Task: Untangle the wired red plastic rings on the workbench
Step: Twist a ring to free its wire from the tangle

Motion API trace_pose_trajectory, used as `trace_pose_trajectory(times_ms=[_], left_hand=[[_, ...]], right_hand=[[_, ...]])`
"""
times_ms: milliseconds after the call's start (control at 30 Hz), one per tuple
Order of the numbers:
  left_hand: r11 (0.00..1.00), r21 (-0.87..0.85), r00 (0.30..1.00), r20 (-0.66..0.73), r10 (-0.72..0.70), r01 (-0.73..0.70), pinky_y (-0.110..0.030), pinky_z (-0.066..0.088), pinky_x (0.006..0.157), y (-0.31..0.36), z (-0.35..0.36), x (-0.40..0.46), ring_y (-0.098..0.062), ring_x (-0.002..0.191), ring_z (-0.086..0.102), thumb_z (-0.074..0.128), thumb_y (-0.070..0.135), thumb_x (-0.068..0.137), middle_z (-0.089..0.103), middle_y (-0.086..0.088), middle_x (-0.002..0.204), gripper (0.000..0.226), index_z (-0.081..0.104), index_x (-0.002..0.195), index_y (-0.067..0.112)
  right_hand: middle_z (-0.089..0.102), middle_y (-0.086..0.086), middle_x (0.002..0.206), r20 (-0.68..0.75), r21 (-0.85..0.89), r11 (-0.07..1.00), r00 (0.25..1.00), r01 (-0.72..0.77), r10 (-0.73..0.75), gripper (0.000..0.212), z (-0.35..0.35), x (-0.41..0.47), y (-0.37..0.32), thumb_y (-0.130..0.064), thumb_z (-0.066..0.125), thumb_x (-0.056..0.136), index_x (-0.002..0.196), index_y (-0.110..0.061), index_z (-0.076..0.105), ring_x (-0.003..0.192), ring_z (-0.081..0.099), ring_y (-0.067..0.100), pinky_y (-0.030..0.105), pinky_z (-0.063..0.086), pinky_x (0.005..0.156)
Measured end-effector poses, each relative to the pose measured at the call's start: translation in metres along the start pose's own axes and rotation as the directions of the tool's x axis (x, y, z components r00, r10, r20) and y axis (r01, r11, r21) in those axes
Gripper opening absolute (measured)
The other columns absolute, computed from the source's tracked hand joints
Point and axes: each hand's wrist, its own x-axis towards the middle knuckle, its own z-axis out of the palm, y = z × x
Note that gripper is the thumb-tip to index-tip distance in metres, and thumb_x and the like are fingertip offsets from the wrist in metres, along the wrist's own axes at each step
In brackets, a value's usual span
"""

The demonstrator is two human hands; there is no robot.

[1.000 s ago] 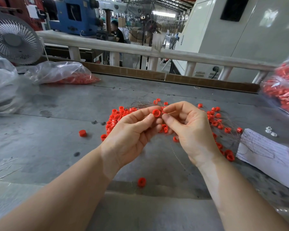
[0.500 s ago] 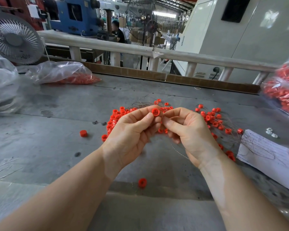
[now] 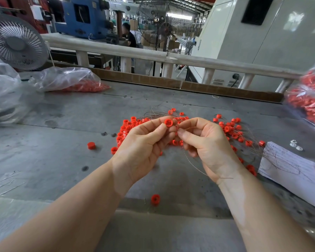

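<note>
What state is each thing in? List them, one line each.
left hand: pinches one red ring
right hand: pinches the wire
ring pile: tangled, on the workbench
loose ring: lying apart, near edge
left bag: lying slumped
table fan: cannot tell if running

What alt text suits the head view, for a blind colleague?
Above a grey workbench, the left hand pinches a red ring while the right hand pinches its wire; tangled wired rings lie behind.
</note>
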Motion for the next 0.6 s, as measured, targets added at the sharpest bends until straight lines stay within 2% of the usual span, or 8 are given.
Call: trace_pose_trajectory(times_ms=[133, 300, 500, 600], left_hand=[[0.999, -0.03, 1.0, -0.007, -0.028, 0.028, -0.017, 0.056, 0.066, 0.0014, 0.0034, -0.0017, -0.008, 0.065, 0.067, 0.046, -0.003, 0.088, 0.071, -0.008, 0.076, 0.023, 0.068, 0.081, 0.001], [0.998, -0.034, 0.998, 0.014, -0.056, 0.056, -0.017, 0.056, 0.064, 0.0028, 0.0046, -0.0042, -0.008, 0.067, 0.069, 0.047, -0.002, 0.087, 0.071, -0.007, 0.073, 0.035, 0.075, 0.068, 0.006], [0.997, -0.04, 0.997, 0.022, -0.07, 0.07, -0.017, 0.056, 0.063, 0.0029, 0.0034, -0.0029, -0.01, 0.07, 0.07, 0.05, 0.0, 0.083, 0.071, -0.009, 0.074, 0.029, 0.076, 0.069, 0.006], [0.997, -0.051, 0.998, 0.014, -0.061, 0.062, -0.017, 0.056, 0.062, 0.0024, 0.0032, -0.0023, -0.01, 0.069, 0.07, 0.054, 0.001, 0.076, 0.071, -0.01, 0.074, 0.019, 0.073, 0.077, 0.002]], right_hand=[[0.058, -0.005, 0.05, -0.027, -0.003, 1.0, 0.999, -0.02, 0.02, 0.012, 0.0003, 0.0, 0.0002, -0.007, 0.067, 0.083, 0.078, -0.017, 0.062, 0.044, 0.047, 0.004, 0.015, 0.032, 0.039], [0.057, -0.006, 0.05, -0.042, 0.008, 0.999, 0.999, -0.035, 0.035, 0.011, 0.001, 0.0004, -0.0002, -0.011, 0.07, 0.079, 0.077, -0.017, 0.061, 0.043, 0.046, 0.004, 0.015, 0.032, 0.038], [0.059, -0.005, 0.052, -0.047, 0.016, 0.999, 0.998, -0.052, 0.052, 0.015, 0.0023, 0.0003, -0.0012, -0.021, 0.075, 0.069, 0.073, -0.017, 0.062, 0.043, 0.046, 0.004, 0.014, 0.032, 0.038], [0.063, -0.002, 0.055, -0.029, 0.016, 0.998, 0.998, -0.054, 0.055, 0.018, 0.0029, 0.0001, -0.0017, -0.024, 0.075, 0.066, 0.073, -0.015, 0.062, 0.043, 0.047, 0.004, 0.011, 0.034, 0.04]])
